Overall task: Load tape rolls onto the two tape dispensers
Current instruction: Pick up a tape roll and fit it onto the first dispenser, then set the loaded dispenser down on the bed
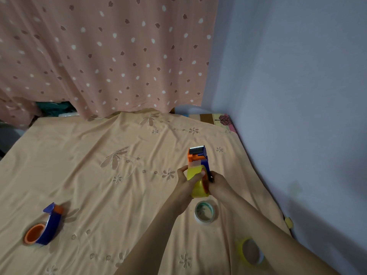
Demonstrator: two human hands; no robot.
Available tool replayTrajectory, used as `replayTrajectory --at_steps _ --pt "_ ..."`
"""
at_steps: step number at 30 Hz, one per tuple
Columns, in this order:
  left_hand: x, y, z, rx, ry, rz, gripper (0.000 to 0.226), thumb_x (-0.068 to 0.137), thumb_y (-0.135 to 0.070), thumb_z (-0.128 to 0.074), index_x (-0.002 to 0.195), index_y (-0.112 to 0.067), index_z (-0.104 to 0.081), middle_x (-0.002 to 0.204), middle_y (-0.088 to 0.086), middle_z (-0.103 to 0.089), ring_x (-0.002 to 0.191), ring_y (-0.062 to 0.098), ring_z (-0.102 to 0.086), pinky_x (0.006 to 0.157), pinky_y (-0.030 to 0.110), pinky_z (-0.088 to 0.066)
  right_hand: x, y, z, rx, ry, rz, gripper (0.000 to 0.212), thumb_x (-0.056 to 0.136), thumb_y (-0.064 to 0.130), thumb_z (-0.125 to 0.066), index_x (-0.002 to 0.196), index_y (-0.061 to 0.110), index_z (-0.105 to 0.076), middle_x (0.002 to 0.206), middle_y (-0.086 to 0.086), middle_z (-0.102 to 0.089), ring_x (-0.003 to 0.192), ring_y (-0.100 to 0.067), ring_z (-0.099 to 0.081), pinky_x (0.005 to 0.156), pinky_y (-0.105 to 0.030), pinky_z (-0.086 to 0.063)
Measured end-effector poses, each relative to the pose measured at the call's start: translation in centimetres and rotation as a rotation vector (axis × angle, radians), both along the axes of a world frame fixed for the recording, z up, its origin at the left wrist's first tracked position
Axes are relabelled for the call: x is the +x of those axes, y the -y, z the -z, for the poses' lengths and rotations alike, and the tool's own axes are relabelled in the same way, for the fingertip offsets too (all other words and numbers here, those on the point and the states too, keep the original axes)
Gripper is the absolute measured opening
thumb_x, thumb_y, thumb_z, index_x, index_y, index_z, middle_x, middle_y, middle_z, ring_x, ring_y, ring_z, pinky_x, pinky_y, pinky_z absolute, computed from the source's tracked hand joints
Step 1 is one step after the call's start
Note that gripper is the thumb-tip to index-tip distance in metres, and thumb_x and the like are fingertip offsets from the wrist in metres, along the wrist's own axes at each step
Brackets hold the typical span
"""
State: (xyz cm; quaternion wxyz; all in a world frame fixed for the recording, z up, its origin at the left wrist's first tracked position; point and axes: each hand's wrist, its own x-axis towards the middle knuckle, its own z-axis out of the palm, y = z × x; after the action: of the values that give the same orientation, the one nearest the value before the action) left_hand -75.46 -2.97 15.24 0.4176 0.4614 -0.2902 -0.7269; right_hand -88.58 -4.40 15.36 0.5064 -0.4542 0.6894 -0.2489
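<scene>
Yellow tape roll (198,182) goes onto our orange-and-blue dispenser (199,159), held above the bed (119,185).

From the head view, our left hand (185,182) curls round the roll while our right hand (217,180) grips the dispenser's blue side. A second dispenser (44,227) lies far left; a white roll (205,213) and another yellow roll (251,252) lie near our forearms.

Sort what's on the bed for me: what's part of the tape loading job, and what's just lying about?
Part of the job:
- held dispenser with yellow tape roll, gripped by left hand and right hand
- second dispenser
- white-rimmed roll
- spare yellow roll

Lying about:
- small yellow object at bed edge
- dotted curtain
</scene>
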Motion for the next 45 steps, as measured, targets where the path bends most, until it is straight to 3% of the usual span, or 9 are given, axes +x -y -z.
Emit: replayTrajectory --at_steps 4,6,10,14,17,22,32,37,45 --pt "0.4 -0.1 0.3 0.041 -0.029 0.005 0.065 0.089 -0.015 -0.074 0.138 -0.025 -0.033 0.126 0.01 -0.061 0.102 0.026 -0.07 0.086 0.052 -0.06 -0.4 0.2 -0.5 -0.018 -0.005 -0.098 0.034 0.101 0.031 -0.049 0.133 0.02 -0.05 0.124 -0.006 -0.063 0.108 -0.022 -0.063 0.092 -0.039 -0.056" --pt "0.6 -0.3 0.4 0.038 -0.052 0.002 0.063 0.09 -0.015 -0.073 0.138 -0.023 -0.033 0.125 0.009 -0.062 0.099 0.025 -0.072 0.083 0.051 -0.061 -0.8 0.2 -0.7 0.006 0.067 -0.103 0.039 0.101 0.032 -0.049 0.138 0.024 -0.046 0.127 -0.007 -0.061 0.112 -0.025 -0.063 0.089 -0.04 -0.058" --pt "0.9 -0.5 0.3 0.022 -0.059 0.024 0.056 0.093 -0.014 -0.069 0.137 -0.021 -0.036 0.126 0.009 -0.062 0.101 0.026 -0.07 0.083 0.049 -0.06 -1.5 -0.2 -0.6 -0.009 0.082 -0.116 0.044 0.097 0.009 -0.055 0.14 0.016 -0.047 0.127 -0.013 -0.062 0.107 -0.026 -0.065 0.077 -0.031 -0.06" --pt "1.2 -1.0 0.6 0.041 -0.018 0.009 0.05 0.094 -0.015 -0.067 0.137 -0.016 -0.042 0.122 0.011 -0.064 0.1 0.026 -0.069 0.079 0.045 -0.061 -1.5 -0.7 0.3 0.001 0.056 -0.054 0.039 0.088 -0.007 -0.055 0.126 0.002 -0.059 0.109 -0.016 -0.068 0.099 -0.033 -0.069 0.082 -0.043 -0.061" --pt "1.7 -1.4 1.4 0.045 -0.015 0.0 0.052 0.089 -0.017 -0.073 0.136 -0.015 -0.051 0.129 0.017 -0.065 0.111 0.034 -0.067 0.083 0.048 -0.06 -1.3 -1.1 0.9 -0.014 0.011 -0.05 0.039 0.079 0.0 -0.061 0.117 0.002 -0.065 0.104 -0.016 -0.071 0.093 -0.034 -0.071 0.082 -0.05 -0.061" --pt "2.3 -2.3 2.6 0.002 0.112 -0.045 0.05 0.074 -0.022 -0.082 0.121 -0.018 -0.066 0.12 0.017 -0.071 0.114 0.039 -0.066 0.093 0.053 -0.056 -0.3 -2.3 1.6 -0.079 -0.04 -0.022 0.026 0.068 0.014 -0.067 0.093 0.021 -0.071 0.088 -0.004 -0.075 0.083 -0.026 -0.073 0.08 -0.045 -0.062" --pt "6.4 -5.6 2.4 0.132 0.309 -0.348 0.062 0.072 -0.034 -0.083 0.128 -0.019 -0.062 0.116 0.009 -0.072 0.104 0.028 -0.071 0.094 0.052 -0.058 4.5 -2.7 2.8 -0.142 -0.025 -0.175 0.019 0.08 0.019 -0.071 0.099 0.017 -0.072 0.084 0.001 -0.075 0.078 -0.017 -0.071 0.067 -0.028 -0.056" --pt "10.1 -8.7 2.3 0.177 0.29 -0.506 0.039 0.083 -0.025 -0.078 0.118 -0.014 -0.064 0.109 0.012 -0.075 0.097 0.029 -0.074 0.09 0.047 -0.06 9.5 -3.6 2.9 -0.152 0.006 -0.316 0.018 0.081 0.027 -0.073 0.097 0.02 -0.07 0.084 0.003 -0.074 0.077 -0.014 -0.07 0.064 -0.025 -0.054" --pt "16.8 -11.2 1.7 0.192 0.319 -0.677 0.03 0.083 -0.022 -0.077 0.11 -0.012 -0.069 0.105 0.016 -0.076 0.098 0.033 -0.074 0.091 0.049 -0.06 17.3 -5.0 2.3 -0.174 0.1 -0.424 0.022 0.082 0.034 -0.074 0.099 0.022 -0.068 0.089 0.003 -0.071 0.079 -0.012 -0.068 0.062 -0.022 -0.049"
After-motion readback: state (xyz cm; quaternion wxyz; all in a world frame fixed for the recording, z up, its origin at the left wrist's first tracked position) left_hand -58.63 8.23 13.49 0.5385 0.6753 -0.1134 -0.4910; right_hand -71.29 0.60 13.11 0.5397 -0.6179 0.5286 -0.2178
